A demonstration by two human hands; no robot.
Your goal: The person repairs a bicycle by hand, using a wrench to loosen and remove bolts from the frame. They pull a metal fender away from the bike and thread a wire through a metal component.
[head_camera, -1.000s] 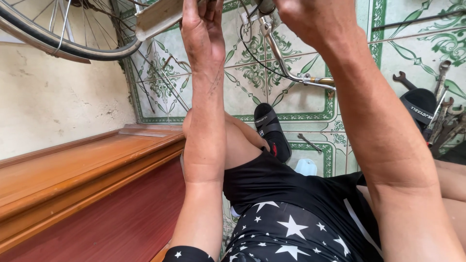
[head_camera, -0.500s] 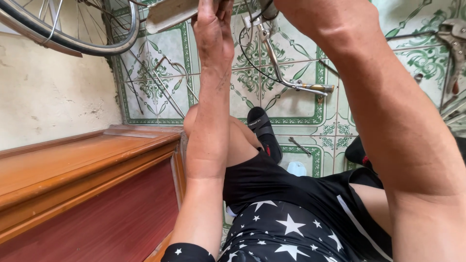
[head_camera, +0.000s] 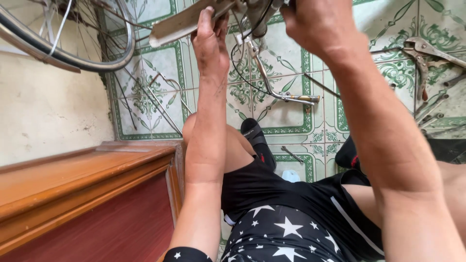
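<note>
Green-patterned floor tiles below, wooden step and bicycle wheel at left; left hand closed on flat metal chain guard at top centre; right hand clenched beside bike frame, grip hidden; locking pliers far right

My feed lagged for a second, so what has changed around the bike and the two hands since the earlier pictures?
The view swung right and tipped: the wheel slid left, and the locking pliers on the tiled floor came into sight at the right. The left hand stayed on the pale metal guard, and the right hand stayed up at the bike's frame. The kickstand still hangs between them.
</note>
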